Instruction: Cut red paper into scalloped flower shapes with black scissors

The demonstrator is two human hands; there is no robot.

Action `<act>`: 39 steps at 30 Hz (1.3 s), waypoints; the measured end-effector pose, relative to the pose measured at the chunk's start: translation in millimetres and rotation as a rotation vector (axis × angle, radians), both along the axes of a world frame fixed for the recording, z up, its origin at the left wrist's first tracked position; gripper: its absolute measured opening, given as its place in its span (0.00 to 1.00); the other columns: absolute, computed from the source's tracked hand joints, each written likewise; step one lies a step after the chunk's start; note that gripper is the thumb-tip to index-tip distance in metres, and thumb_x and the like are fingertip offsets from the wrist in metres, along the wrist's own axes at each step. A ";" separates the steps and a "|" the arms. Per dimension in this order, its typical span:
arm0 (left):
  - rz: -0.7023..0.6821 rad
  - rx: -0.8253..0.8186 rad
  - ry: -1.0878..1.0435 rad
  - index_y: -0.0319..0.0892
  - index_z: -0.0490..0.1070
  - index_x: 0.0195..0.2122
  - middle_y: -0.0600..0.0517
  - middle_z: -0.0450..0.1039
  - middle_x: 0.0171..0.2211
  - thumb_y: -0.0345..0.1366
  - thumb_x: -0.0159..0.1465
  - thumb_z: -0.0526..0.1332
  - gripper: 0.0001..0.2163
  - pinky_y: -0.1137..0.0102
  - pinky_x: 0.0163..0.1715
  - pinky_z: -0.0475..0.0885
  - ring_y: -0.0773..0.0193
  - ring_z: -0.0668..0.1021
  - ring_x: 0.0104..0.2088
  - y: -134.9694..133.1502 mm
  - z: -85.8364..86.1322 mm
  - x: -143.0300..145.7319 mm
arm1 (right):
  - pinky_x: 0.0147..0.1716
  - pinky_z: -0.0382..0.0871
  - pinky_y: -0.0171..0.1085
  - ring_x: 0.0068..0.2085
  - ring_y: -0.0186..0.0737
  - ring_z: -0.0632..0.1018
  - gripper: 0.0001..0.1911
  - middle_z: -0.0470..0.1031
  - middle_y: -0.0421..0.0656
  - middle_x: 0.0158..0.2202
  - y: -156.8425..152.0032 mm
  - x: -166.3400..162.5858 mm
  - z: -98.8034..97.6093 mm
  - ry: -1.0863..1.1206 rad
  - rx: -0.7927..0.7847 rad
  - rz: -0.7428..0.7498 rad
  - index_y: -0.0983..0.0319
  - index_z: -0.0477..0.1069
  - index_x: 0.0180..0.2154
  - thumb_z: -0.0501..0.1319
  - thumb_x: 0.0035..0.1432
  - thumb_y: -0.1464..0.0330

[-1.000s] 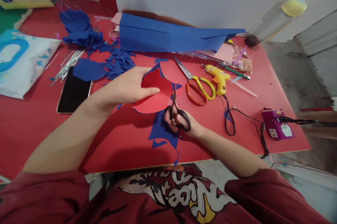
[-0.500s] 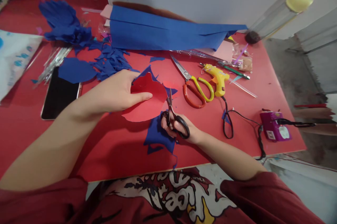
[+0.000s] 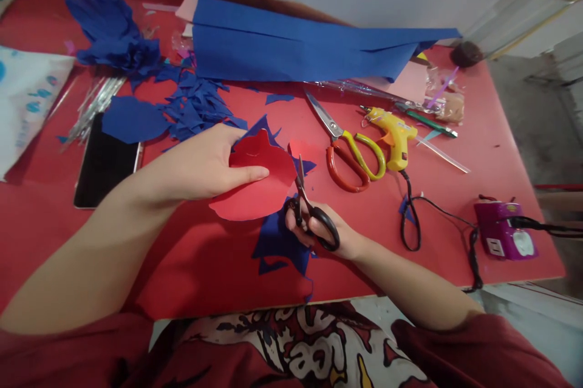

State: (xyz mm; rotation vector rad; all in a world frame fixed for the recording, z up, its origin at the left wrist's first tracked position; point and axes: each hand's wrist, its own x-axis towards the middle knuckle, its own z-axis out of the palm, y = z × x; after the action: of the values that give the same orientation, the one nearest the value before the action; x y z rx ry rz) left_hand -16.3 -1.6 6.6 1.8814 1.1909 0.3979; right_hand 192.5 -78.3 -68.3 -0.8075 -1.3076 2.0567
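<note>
My left hand (image 3: 200, 163) pinches a rounded piece of red paper (image 3: 262, 184) above the red table (image 3: 195, 266), thumb on top. My right hand (image 3: 325, 233) grips small black-handled scissors (image 3: 312, 209), whose blades point up along the paper's right edge. A small red offcut (image 3: 304, 150) sits just past the blade tips. Blue paper scraps (image 3: 277, 242) lie on the table under both hands.
Orange-and-yellow scissors (image 3: 353, 154), a yellow glue gun (image 3: 395, 133) with a black cord and a purple adapter (image 3: 501, 233) lie to the right. A dark phone (image 3: 105, 163), blue scraps (image 3: 195, 105) and folded blue paper (image 3: 296, 48) are behind and left.
The scissors have advanced along the red paper's right edge and a small red piece now lies separate. My left hand has turned the paper slightly. The camera view shifted.
</note>
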 end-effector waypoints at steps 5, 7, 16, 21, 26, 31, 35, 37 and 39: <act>-0.027 0.004 0.150 0.39 0.67 0.25 0.59 0.69 0.21 0.38 0.57 0.58 0.09 0.77 0.24 0.63 0.72 0.66 0.21 -2.2 9.8 -0.1 | 0.17 0.52 0.30 0.19 0.27 0.59 0.25 0.58 0.34 0.20 -0.5 -0.6 -1.0 0.032 0.006 -0.004 0.65 0.63 0.30 0.56 0.54 0.47; -0.035 0.005 0.142 0.39 0.67 0.24 0.59 0.70 0.22 0.39 0.57 0.59 0.09 0.76 0.25 0.64 0.71 0.67 0.22 -1.9 9.5 -0.5 | 0.17 0.51 0.30 0.18 0.27 0.59 0.25 0.57 0.34 0.20 -0.5 -1.0 -0.5 0.037 0.006 -0.002 0.65 0.63 0.30 0.56 0.54 0.47; -0.069 0.034 0.092 0.40 0.70 0.26 0.58 0.74 0.25 0.39 0.55 0.59 0.07 0.75 0.25 0.65 0.68 0.72 0.24 0.1 4.8 -1.9 | 0.16 0.51 0.29 0.18 0.26 0.59 0.25 0.57 0.34 0.20 -0.1 -0.8 0.3 0.057 0.001 0.005 0.65 0.63 0.29 0.56 0.54 0.47; -0.055 0.075 0.128 0.40 0.68 0.24 0.59 0.71 0.21 0.41 0.55 0.59 0.09 0.75 0.24 0.64 0.69 0.70 0.21 0.4 4.0 -2.8 | 0.16 0.50 0.30 0.18 0.26 0.59 0.26 0.57 0.34 0.19 -0.4 -0.5 0.9 0.028 -0.003 0.010 0.65 0.63 0.28 0.57 0.54 0.47; -0.072 0.050 0.094 0.40 0.69 0.26 0.58 0.73 0.23 0.40 0.56 0.59 0.08 0.75 0.24 0.63 0.69 0.70 0.22 1.0 3.5 -1.8 | 0.15 0.50 0.29 0.18 0.25 0.59 0.25 0.58 0.34 0.20 -1.5 -0.8 -1.7 0.039 -0.006 -0.016 0.65 0.62 0.27 0.57 0.54 0.47; -0.058 0.003 0.105 0.38 0.69 0.27 0.58 0.73 0.23 0.37 0.57 0.58 0.08 0.77 0.24 0.63 0.71 0.69 0.23 -1.6 7.8 0.1 | 0.15 0.50 0.29 0.18 0.25 0.58 0.25 0.58 0.35 0.21 -2.0 -1.3 -2.2 0.018 -0.029 -0.021 0.65 0.62 0.26 0.58 0.53 0.48; -0.056 0.003 0.083 0.37 0.69 0.27 0.57 0.75 0.25 0.37 0.57 0.58 0.08 0.76 0.25 0.64 0.70 0.71 0.25 -2.1 8.6 -2.0 | 0.16 0.50 0.29 0.19 0.25 0.59 0.25 0.59 0.35 0.20 -1.4 -1.6 -1.7 0.004 -0.021 -0.024 0.64 0.61 0.25 0.58 0.54 0.49; -0.062 0.013 0.074 0.37 0.69 0.27 0.57 0.75 0.25 0.37 0.56 0.58 0.08 0.76 0.26 0.65 0.70 0.71 0.25 -1.9 8.3 -3.2 | 0.15 0.50 0.29 0.18 0.25 0.58 0.25 0.59 0.35 0.20 -1.0 -1.4 -2.4 0.001 -0.014 -0.023 0.65 0.61 0.25 0.59 0.54 0.49; -0.068 0.010 0.057 0.38 0.68 0.25 0.58 0.73 0.23 0.37 0.56 0.59 0.07 0.77 0.25 0.65 0.71 0.70 0.23 -1.5 8.1 -3.6 | 0.15 0.50 0.29 0.18 0.25 0.59 0.25 0.59 0.35 0.19 -0.8 -0.8 -3.1 0.016 -0.004 -0.011 0.65 0.62 0.25 0.58 0.54 0.49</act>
State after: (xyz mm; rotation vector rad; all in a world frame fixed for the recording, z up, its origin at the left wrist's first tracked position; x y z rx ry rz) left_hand -19.9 -3.1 14.6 1.9478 1.1609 0.3160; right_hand 191.6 -79.1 -71.3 -0.7972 -1.2884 2.0533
